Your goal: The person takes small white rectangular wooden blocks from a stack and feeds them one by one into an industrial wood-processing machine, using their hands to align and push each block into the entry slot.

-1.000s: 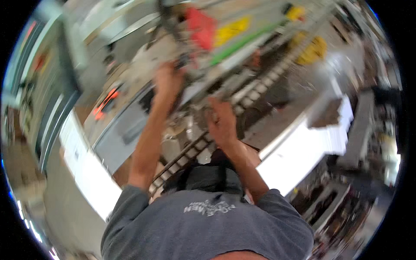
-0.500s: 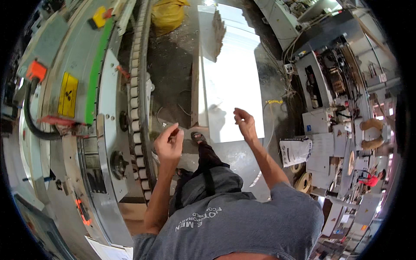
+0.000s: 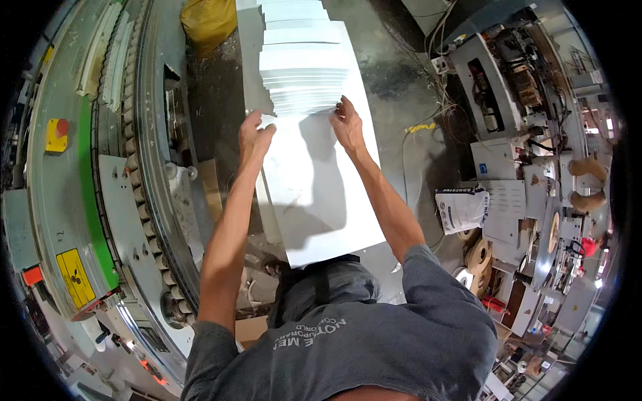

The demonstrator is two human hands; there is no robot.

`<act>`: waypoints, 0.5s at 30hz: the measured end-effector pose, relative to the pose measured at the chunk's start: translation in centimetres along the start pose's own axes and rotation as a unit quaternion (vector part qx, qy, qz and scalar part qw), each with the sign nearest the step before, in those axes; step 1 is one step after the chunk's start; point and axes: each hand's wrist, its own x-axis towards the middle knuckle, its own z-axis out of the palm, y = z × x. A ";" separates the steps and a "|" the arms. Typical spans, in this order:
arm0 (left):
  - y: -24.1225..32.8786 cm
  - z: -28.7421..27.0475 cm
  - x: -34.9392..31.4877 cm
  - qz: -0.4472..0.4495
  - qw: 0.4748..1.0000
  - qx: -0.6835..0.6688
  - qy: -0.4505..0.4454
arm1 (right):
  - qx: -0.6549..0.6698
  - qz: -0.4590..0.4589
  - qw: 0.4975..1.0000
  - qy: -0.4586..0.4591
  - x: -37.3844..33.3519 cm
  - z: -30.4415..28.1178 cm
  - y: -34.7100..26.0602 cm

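Observation:
A stack of white flat panels [image 3: 307,67] lies in front of me, its upper pieces fanned in overlapping steps. Nearer to me is the broad bare face of a white panel [image 3: 314,207], with my shadow across it. My left hand [image 3: 256,139] is at the left end of the nearest stepped panel, thumb and fingers apart. At that panel's right end, my right hand [image 3: 348,127] has its fingers bent, with the thumb apart from them. Its fingertips appear to touch the panel's edge; a firm hold does not show.
Along the left runs a long machine with a green strip [image 3: 98,200] and a roller track [image 3: 137,167]. A yellow sack [image 3: 209,25] lies at the far left of the stack. On the right are loose cables [image 3: 441,87], a white printed bag [image 3: 463,210] and tape rolls [image 3: 478,256].
I have moved forward to the stack, and the view has shifted. Both hands have gone from hanging in the air near my body to the ends of the nearest stepped panel.

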 end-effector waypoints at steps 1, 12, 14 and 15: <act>-0.1 0.8 1.0 -0.007 1.000 0.006 0.001 | -0.004 0.025 0.999 -0.025 0.2 0.1 -1.4; 1.5 4.1 3.0 -0.128 0.987 -0.001 -0.101 | -0.080 0.015 0.996 -0.023 0.2 0.5 -3.0; 1.8 4.4 2.8 -0.114 0.989 -0.015 -0.096 | -0.101 0.034 0.993 -0.058 0.1 0.3 -2.7; 1.7 4.3 2.7 -0.113 0.989 -0.013 -0.095 | -0.099 0.033 0.993 -0.058 -0.1 0.4 -2.8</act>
